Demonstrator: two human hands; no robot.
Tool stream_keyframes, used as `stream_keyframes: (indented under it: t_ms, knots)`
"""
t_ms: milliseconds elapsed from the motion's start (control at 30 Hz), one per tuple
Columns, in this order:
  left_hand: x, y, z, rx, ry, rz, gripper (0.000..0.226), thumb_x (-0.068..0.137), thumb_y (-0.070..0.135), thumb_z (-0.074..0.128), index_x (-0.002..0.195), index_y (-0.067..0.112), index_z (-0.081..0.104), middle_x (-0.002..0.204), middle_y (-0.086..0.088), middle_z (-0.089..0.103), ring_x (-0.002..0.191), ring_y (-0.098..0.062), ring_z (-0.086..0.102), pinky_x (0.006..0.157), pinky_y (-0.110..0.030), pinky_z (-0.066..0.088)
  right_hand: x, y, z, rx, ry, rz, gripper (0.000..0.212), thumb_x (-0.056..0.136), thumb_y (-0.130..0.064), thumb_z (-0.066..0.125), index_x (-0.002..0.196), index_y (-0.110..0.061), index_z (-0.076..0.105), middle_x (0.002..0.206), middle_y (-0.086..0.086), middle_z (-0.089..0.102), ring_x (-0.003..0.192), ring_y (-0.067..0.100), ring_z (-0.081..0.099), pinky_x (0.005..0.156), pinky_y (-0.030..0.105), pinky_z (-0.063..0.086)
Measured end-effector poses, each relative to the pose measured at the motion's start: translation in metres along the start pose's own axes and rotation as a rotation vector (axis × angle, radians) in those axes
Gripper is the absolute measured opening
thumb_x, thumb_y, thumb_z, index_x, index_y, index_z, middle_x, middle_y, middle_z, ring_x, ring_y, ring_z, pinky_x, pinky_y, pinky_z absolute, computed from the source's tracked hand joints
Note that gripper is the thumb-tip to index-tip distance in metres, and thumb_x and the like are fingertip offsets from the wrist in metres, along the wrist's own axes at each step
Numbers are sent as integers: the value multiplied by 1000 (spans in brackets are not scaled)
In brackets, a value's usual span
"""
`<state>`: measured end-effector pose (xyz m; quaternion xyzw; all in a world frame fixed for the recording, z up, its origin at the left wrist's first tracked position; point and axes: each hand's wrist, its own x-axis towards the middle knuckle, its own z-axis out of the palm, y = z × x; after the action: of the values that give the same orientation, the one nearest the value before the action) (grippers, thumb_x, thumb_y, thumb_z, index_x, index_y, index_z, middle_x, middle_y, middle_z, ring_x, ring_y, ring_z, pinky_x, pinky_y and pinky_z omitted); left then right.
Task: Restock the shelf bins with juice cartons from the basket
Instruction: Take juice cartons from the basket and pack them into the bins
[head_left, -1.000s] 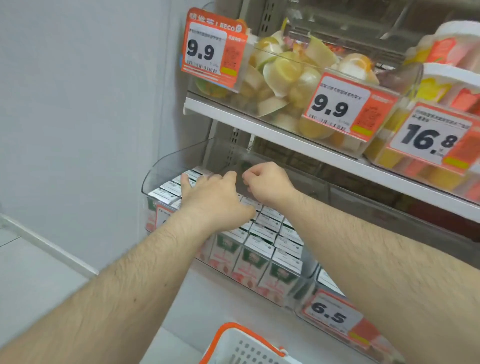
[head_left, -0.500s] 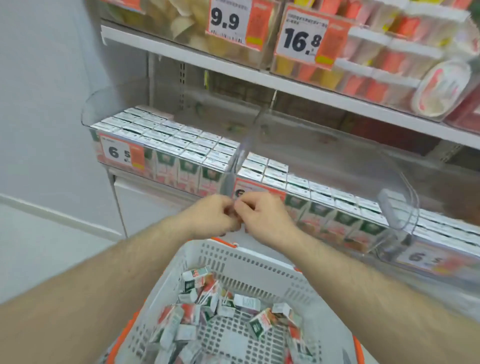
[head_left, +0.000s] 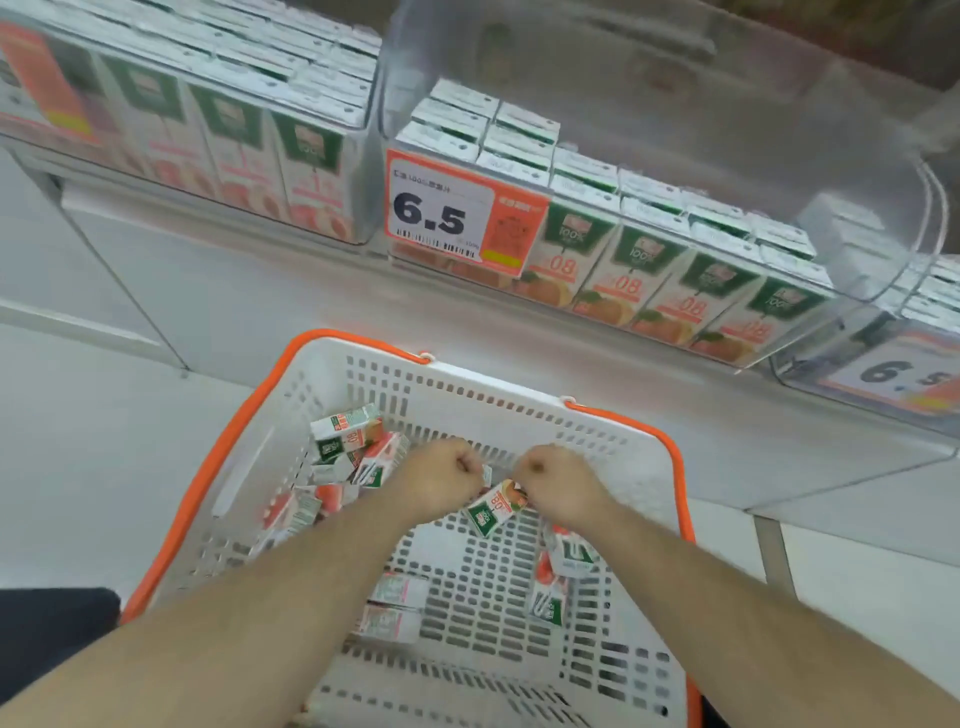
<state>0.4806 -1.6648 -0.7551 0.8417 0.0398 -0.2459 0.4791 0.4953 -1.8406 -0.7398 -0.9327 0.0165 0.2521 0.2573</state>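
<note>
Head view: looking down over a white basket (head_left: 519, 410) with an orange rim, standing just below the shelf.
Left hand (head_left: 441, 480): reaching into the basket, fingers curling under; a small white edge is showing beside the knuckles, but whether it is grasping anything I cannot tell.
Right hand (head_left: 558, 486): curling round the top end of a carton (head_left: 491, 512), grasping it.
Held carton: hanging tilted between the two hands, above the basket floor, green and orange face showing.
Loose cartons (head_left: 353, 441): lying jumbled in the basket, a cluster at the left wall, a few under the left forearm, a few more beside the right forearm.
Middle bin (head_left: 857, 218): clear plastic, sitting on the shelf above the basket; cartons standing upright in rows, filling the front, with open room at the back.
Left bin (head_left: 371, 156): touching the middle bin's side, packed with upright cartons.
Right bin (head_left: 784, 374): only a corner showing at the frame edge, cartons inside.
Price tag (head_left: 447, 208): white and orange, reading 6.5, sitting on the front of the middle bin at its left end.
Second price tag (head_left: 898, 376): on the right bin, blurred, also starting 6.
Sharpness: shelf and bins blurring slightly.
</note>
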Motion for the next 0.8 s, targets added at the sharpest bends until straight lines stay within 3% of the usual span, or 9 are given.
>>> stream_keyframes:
  t_ms: [67,133,233,333,400,500,567,633,800]
  knots:
    - [7,-12,18,20,-45,-21,16,90,12,56,81,21,65,84,7,66,82,-15,64,67,-25,51,0,33,24,-404,-158,-42,27,90,-36,56,111,-23,66,113,6,61,109,26,57,86,36,48]
    - [12,-24,32,27,-99,-53,17,93,15,54,82,24,62,87,8,65,83,-17,64,74,-30,52,-2,63,45,-798,-285,-56,54,81,-48,59,133,-33,52,144,10,36,134,33,32,103,52,36]
    - [16,-39,46,50,-139,-106,12,94,16,52,89,20,62,93,3,65,81,-18,61,78,-38,52,3,90,69,-1039,-322,-83,78,71,-62,67,139,-32,44,157,14,7,142,41,11,102,66,24]
    - [22,-54,53,139,-125,-178,10,92,16,51,95,19,61,98,1,65,75,-15,60,69,-33,51,13,94,81,-962,-319,54,79,70,-61,73,137,-28,47,152,13,15,137,44,21,100,63,30]
    - [25,-60,60,268,-136,-205,10,91,18,52,99,19,58,99,-3,64,74,-16,59,67,-30,50,20,92,80,-847,-298,108,56,81,-35,73,132,-22,54,149,12,24,132,40,33,100,59,38]
    - [38,-67,80,533,-114,-135,32,89,26,57,120,18,54,121,-5,54,106,-21,55,89,-36,50,29,98,71,-698,-229,138,48,84,0,63,129,-14,56,142,13,32,118,33,48,95,52,50]
    - [49,-65,99,674,-105,-47,49,89,29,58,135,18,44,134,-6,44,124,-25,43,100,-39,42,32,99,70,-686,-250,164,55,85,2,59,136,-14,47,141,17,31,117,36,49,94,52,50]
    - [59,-59,115,794,-117,30,57,89,24,60,141,23,37,138,-10,38,127,-29,38,102,-43,38,33,94,75,-732,-288,172,60,86,-3,61,140,-17,38,141,19,31,119,41,49,90,56,50]
    - [78,-61,124,939,-122,86,72,83,-3,57,143,25,30,126,-16,36,109,-36,49,91,-44,46,37,90,76,-645,-297,201,61,86,-11,64,140,-17,36,137,16,45,118,39,54,87,52,50]
